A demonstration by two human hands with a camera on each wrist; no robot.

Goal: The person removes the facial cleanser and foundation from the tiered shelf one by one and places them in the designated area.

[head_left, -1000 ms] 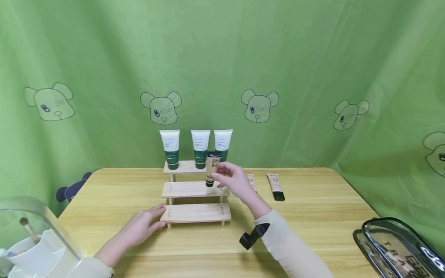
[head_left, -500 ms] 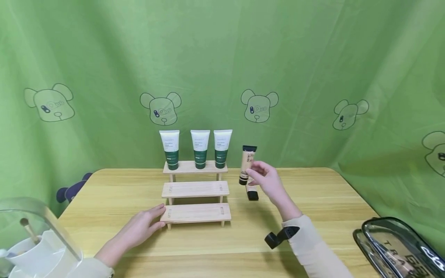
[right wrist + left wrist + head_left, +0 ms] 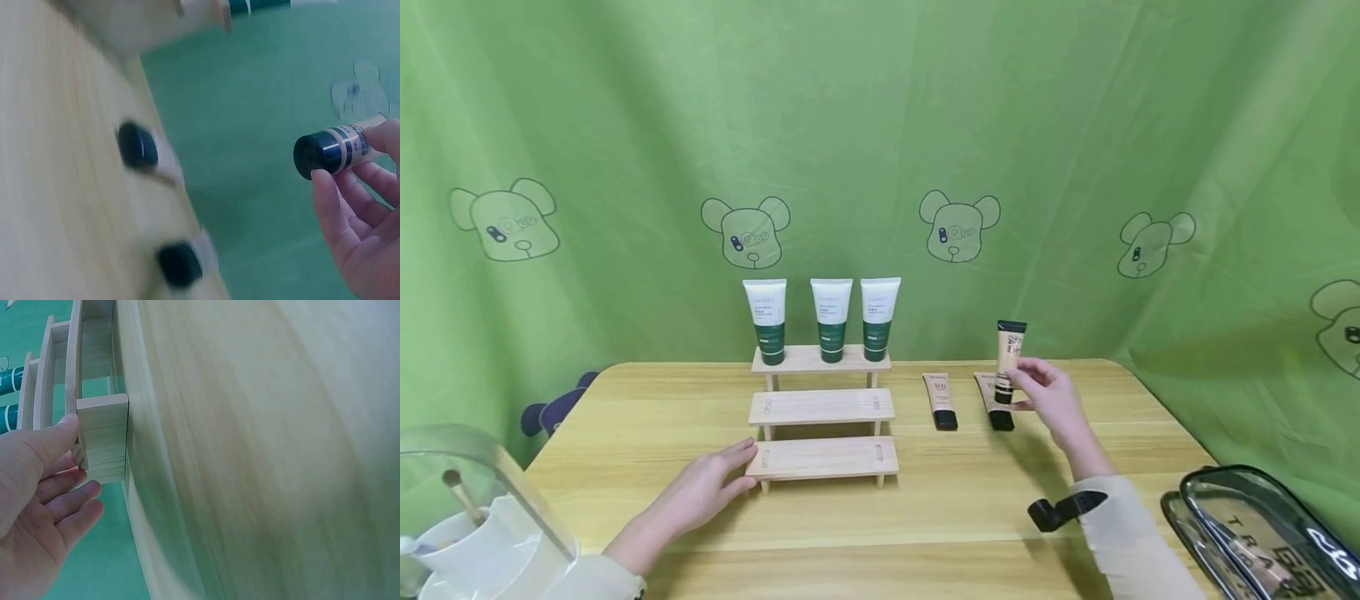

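A beige cosmetic tube (image 3: 1009, 352) with black ends is held upright by my right hand (image 3: 1054, 400), pinched between thumb and fingers above the table. In the right wrist view its dark cap (image 3: 317, 154) points toward the camera. Behind it, one BB cream tube (image 3: 987, 392) lies partly covered, and another BB cream tube (image 3: 941, 396) lies to its left. My left hand (image 3: 706, 490) grips the left end of the bottom step of a three-step wooden stand (image 3: 827, 457). In the left wrist view the thumb (image 3: 62, 428) rests on the board's edge, fingers on the other side.
Three white-and-green tubes (image 3: 832, 321) stand on the stand's top step. A clear-covered white organizer (image 3: 493, 542) with a brush is at the near left. A transparent pouch (image 3: 1262, 525) lies at the right table edge. A green curtain (image 3: 1037, 125) hangs behind the table.
My right hand has carried the beige tube rightward from in front of the stand, past the first BB cream tube to above the second. The left hand stays on the stand.
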